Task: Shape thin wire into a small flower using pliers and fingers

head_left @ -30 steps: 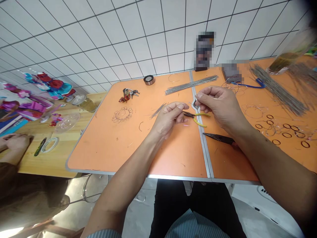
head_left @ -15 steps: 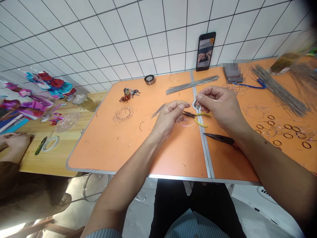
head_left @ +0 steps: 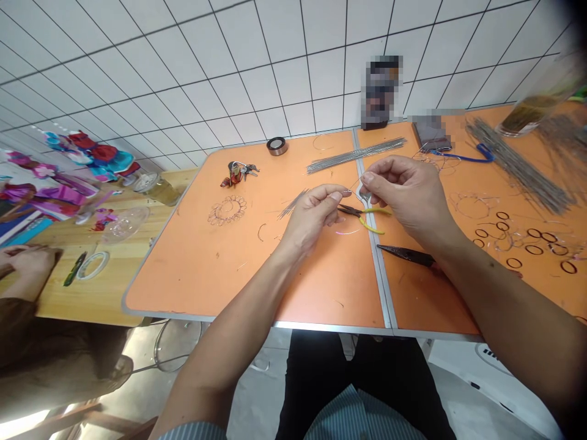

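Over the orange table (head_left: 197, 269), my left hand (head_left: 316, 214) pinches a thin wire (head_left: 354, 185) between thumb and forefinger. The other end of that fine wire runs to my right hand (head_left: 398, 192), whose thumb and fingers are closed on it. Its full shape is too fine to make out. Beneath the hands lie small pliers (head_left: 373, 221) with yellow handles. Dark long-nosed pliers (head_left: 406, 254) rest under my right forearm, their handles partly hidden. Several straight wires (head_left: 293, 205) lie beside my left hand, and a looped wire ring (head_left: 228, 211) sits farther left.
A long wire bundle (head_left: 355, 156) and a tape roll (head_left: 277, 145) lie toward the tiled wall, with keys (head_left: 241, 174) nearby. Several dark rings (head_left: 533, 250) and a larger wire bundle (head_left: 518, 165) are on the right. Another person's hands (head_left: 30, 260) rest at the left table.
Both hands stay almost in place, still pinching the wire; the right fingers have shifted very slightly. The tools and wires on the table have not moved.
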A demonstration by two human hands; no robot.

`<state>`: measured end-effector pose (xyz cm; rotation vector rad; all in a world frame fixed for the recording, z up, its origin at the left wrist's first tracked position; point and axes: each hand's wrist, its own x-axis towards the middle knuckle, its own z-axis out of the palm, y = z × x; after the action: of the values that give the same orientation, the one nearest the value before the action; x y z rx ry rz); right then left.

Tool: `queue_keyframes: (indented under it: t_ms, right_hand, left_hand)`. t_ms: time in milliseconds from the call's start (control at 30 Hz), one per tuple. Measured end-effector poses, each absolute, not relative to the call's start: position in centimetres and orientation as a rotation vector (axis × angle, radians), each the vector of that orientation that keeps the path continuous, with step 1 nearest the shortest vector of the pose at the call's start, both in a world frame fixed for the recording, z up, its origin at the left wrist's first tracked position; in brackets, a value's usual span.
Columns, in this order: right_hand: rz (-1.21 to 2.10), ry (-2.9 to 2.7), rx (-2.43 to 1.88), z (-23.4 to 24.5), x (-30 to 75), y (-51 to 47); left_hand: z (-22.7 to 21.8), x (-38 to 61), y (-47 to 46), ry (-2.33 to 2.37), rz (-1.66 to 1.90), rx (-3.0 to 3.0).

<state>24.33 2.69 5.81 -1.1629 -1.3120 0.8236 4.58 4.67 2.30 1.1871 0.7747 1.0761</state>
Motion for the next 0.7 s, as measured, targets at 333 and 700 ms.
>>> queue_keyframes:
  t_ms: [333,700]
  right_hand:
    - [0.885,-1.286,-1.160,5.37,24.66,2.98]
    - [0.854,-1.284,-1.115,5.20,24.45,3.09]
  left_hand:
    - [2.45,4.56,4.67,0.810,1.061,1.172]
    - [2.24,4.51,4.75,0.756,1.077,1.177]
